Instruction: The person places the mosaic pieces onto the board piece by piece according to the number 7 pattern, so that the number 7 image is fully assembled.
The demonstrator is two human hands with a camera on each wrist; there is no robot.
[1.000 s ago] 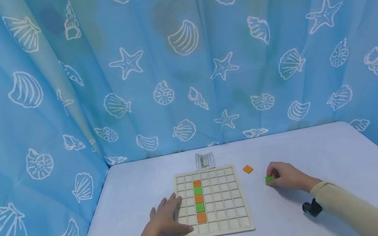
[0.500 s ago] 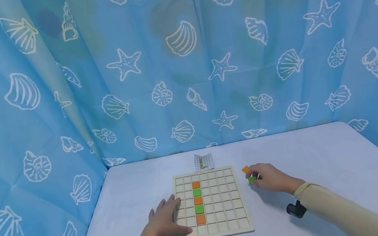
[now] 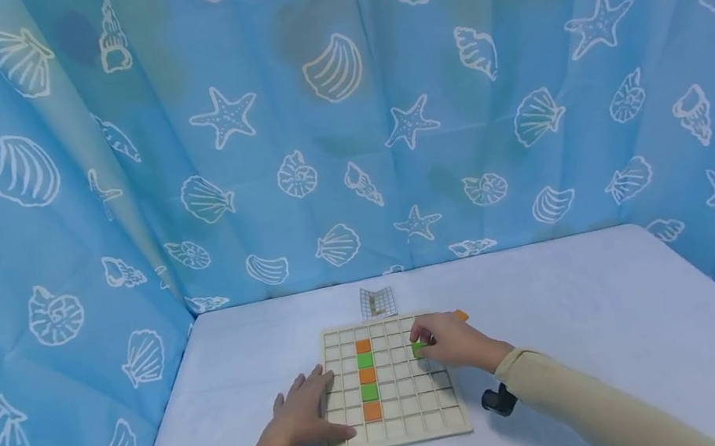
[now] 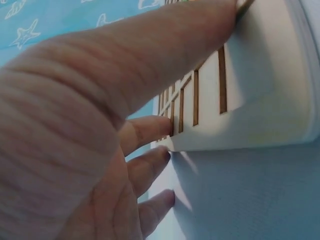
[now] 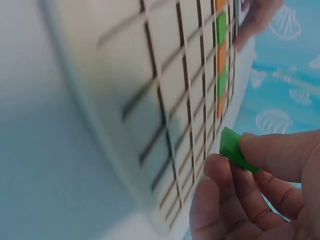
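My right hand (image 3: 455, 339) pinches a green square tile (image 5: 232, 144) between thumb and fingers, over the right part of the wooden grid board (image 3: 413, 427). In the board, a column of orange and green tiles alternates, with an orange tile (image 3: 372, 412) at its near end and a green tile (image 3: 369, 392) just beyond. My left hand (image 3: 300, 418) rests at the board's left edge, fingers spread, thumb lying on the near left corner. The left wrist view shows its fingertips (image 4: 162, 155) along the board's side.
A loose orange tile (image 3: 461, 315) lies on the white table (image 3: 572, 297), partly behind my right hand. Beyond the board's far edge stands a small folded card (image 3: 377, 302) with a printed grid. A blue shell-patterned curtain (image 3: 270, 214) surrounds the table's back and left.
My right hand has carried the green tile leftward, from the table right of the board to above the board's right part. My left hand has stayed at the board's edge.
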